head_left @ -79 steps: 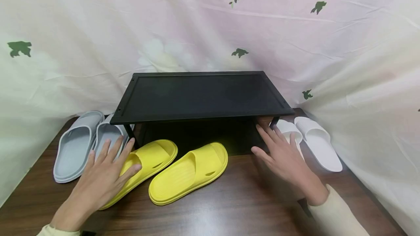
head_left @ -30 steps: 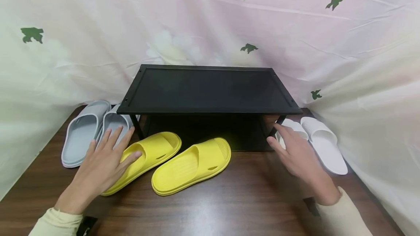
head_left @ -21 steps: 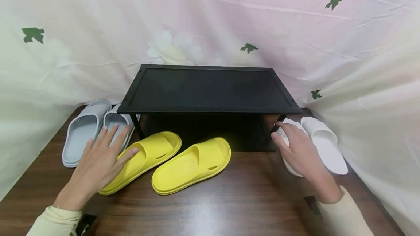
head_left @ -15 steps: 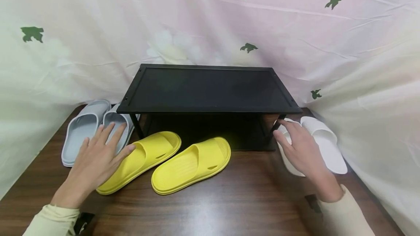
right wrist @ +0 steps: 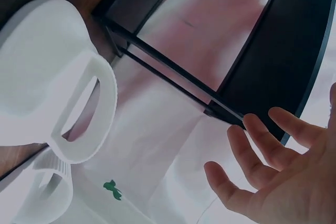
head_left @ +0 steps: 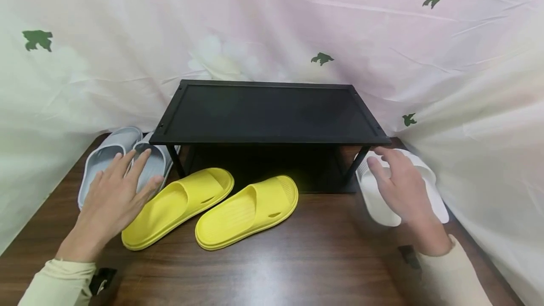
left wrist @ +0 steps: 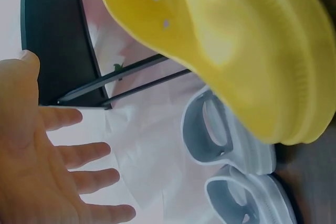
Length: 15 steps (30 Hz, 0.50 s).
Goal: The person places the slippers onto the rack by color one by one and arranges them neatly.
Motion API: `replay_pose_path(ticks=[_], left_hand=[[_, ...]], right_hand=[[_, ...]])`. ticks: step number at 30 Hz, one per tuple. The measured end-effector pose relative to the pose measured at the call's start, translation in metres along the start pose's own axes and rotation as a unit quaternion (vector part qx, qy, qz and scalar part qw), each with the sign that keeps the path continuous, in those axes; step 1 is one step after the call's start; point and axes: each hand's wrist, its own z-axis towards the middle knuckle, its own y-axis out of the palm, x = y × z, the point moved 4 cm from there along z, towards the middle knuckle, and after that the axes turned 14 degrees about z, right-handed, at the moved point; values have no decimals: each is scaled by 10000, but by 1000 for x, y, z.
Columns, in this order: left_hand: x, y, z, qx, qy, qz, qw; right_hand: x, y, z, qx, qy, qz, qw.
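Observation:
My left hand (head_left: 111, 197) hovers with spread fingers over the grey slippers (head_left: 154, 166) and beside a yellow slipper (head_left: 170, 202). A second yellow slipper (head_left: 248, 211) lies to its right, its toe angled toward the black two-tier rack (head_left: 267, 112). In the left wrist view the left palm and fingers (left wrist: 86, 156) hold nothing. My right hand (head_left: 403, 188) overlaps the white slippers (head_left: 378, 202) in the head view, fingers pointing forward and slightly bent. The right wrist view shows its fingers (right wrist: 262, 145) apart from the white slipper (right wrist: 47, 66), with nothing between them.
The rack's lower shelf (head_left: 272, 169) is dark under the top board. Patterned cloth (head_left: 255, 22) hangs behind and along both sides of the wooden table (head_left: 255, 277). The grey pair stands left of the rack, the white pair right of it.
My left hand has drifted left, uncovering more of the yellow slipper. My right hand has moved right, away from the rack's front leg and over the white slippers. The slippers and rack stay in place.

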Motion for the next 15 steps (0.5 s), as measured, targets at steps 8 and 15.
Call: replay_pose_path(ticks=[8,15], left_hand=[[-11,-7,6,344,64,-121,9993],[-17,-8,5,377,-105,-371,9985]], right_hand=[[1,-12,2,367,161,190,9990],[8,-20,3,680,589,338,9954]])
